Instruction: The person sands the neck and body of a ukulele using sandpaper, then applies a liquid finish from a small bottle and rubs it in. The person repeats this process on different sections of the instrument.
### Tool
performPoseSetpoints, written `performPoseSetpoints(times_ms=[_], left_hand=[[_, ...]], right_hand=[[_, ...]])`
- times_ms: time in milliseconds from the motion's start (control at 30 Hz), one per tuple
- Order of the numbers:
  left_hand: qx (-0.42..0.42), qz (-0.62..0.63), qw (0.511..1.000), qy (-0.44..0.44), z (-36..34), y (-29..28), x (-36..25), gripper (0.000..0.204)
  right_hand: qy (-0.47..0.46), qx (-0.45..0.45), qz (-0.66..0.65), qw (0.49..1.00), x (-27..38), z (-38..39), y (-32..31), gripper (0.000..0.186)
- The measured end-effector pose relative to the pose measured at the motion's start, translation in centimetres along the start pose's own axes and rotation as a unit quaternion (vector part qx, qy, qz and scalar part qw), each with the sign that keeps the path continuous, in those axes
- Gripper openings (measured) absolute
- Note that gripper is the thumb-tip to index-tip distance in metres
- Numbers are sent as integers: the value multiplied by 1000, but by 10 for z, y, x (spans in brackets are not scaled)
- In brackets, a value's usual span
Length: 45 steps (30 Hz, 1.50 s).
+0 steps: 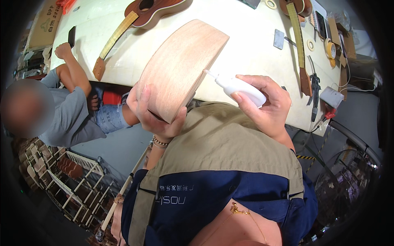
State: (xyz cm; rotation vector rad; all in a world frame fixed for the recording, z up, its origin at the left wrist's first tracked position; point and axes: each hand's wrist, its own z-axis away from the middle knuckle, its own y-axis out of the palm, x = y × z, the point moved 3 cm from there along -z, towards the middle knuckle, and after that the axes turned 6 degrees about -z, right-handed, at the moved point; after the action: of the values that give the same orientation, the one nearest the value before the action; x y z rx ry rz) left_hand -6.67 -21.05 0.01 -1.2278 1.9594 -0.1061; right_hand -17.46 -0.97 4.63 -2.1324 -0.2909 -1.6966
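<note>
My left hand (158, 112) grips a pale, unfinished wooden instrument body (184, 57) by its near end. The body is tilted up on edge, its broad curved side facing me, and its inner face is hidden. In my right hand (266, 100) is a small white squeeze bottle (242, 90), pinched between thumb and fingers. Its thin nozzle points left at the body's right edge; whether the tip touches the wood I cannot tell.
Ahead on the white table (250, 45) lie a brown ukulele (154, 12) and another long-necked one (301, 49). Tape rolls (330, 49), a grey block (279, 39) and cables are at the right. A person (74, 106) sits at the left beside a rack (69, 180). A fan (340, 184) stands lower right.
</note>
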Motion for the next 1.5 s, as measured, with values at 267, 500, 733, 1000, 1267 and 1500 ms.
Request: performPoseSetpoints(times_ms=[267, 500, 733, 1000, 1267, 1500], left_hand=[[1, 10, 1000, -12, 0, 1, 1, 80], [-3, 2, 1000, -14, 0, 0, 0, 78], [2, 1, 1000, -18, -1, 1, 1, 78], [7, 9, 1000, -21, -1, 0, 1, 79], [-14, 48, 998, -36, 4, 2, 4, 79], [-8, 33, 999, -32, 3, 2, 6, 78]], right_hand=[[-3, 0, -4, 1000, -1, -1, 0, 27], [-22, 5, 16, 1000, 3, -3, 0, 26], [-17, -5, 13, 1000, 0, -2, -1, 26], [-17, -1, 26, 1000, -1, -6, -4, 26], [-30, -5, 19, 999, -6, -6, -4, 28], [16, -26, 9, 999, -9, -7, -6, 27]])
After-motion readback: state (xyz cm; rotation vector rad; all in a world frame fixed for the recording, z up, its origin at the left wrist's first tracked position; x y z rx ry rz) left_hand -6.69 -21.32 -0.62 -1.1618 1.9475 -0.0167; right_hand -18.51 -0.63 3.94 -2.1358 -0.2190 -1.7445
